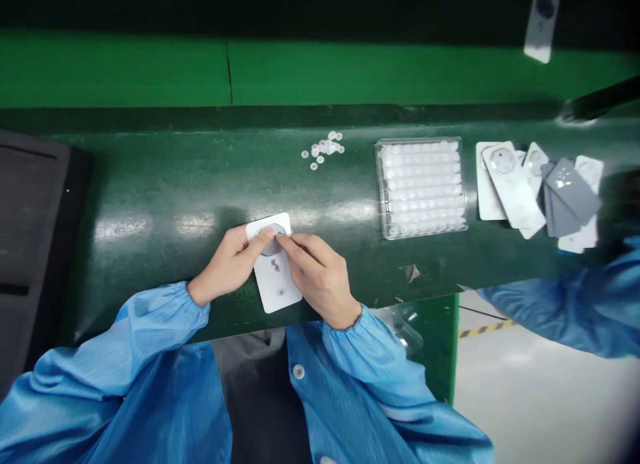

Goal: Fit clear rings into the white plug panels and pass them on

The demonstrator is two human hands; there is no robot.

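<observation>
A white rectangular panel with rounded corners lies tilted before me, near the table's front edge. It has a round grey-rimmed window near its far end and small dark print below. My left hand grips the panel's left side, its thumb reaching over the round part. The fingers of my right hand are drawn together at that same round part, close to the left thumb. A tiny bit of blue shows by the right fingertips; what they pinch, if anything, is hidden.
Several small translucent discs lie loose at the far side. Right of them stands a clear tray of white pieces in rows. Similar white panels and grey plates are piled farther right, near another person's blue sleeve. A dark case stands left.
</observation>
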